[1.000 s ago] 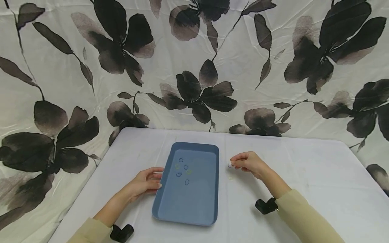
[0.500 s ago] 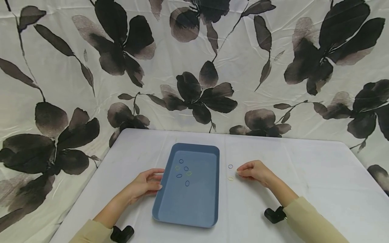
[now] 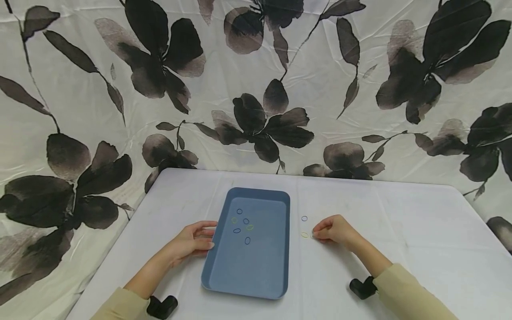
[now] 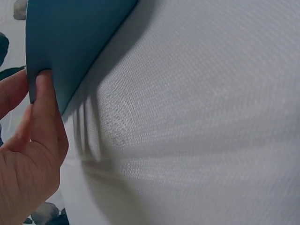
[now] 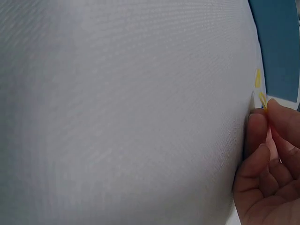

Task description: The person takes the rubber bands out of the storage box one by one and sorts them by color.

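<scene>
A blue rectangular tray (image 3: 256,266) lies on the white table. My left hand (image 3: 190,242) grips its left rim, and in the left wrist view fingers (image 4: 45,89) press the tray's outer wall (image 4: 70,42). To the right of the tray, my right hand (image 3: 336,232) pinches a thin yellow rubber band (image 5: 262,99) between thumb and finger, low over the cloth. Another yellow rubber band (image 3: 304,235) lies just left of the fingertips, with a dark blue rubber band (image 3: 304,218) behind it.
Inside the tray are several dark blue rubber bands, such as this one (image 3: 247,241), and two yellow bands (image 3: 250,227). A white cloth (image 3: 420,249) covers the table. A floral curtain (image 3: 256,66) hangs behind the far edge.
My right hand has let go of the dark blue band beside the tray, drawn back toward the right and near side, and now pinches a yellow band. The left hand stays at the tray rim.
</scene>
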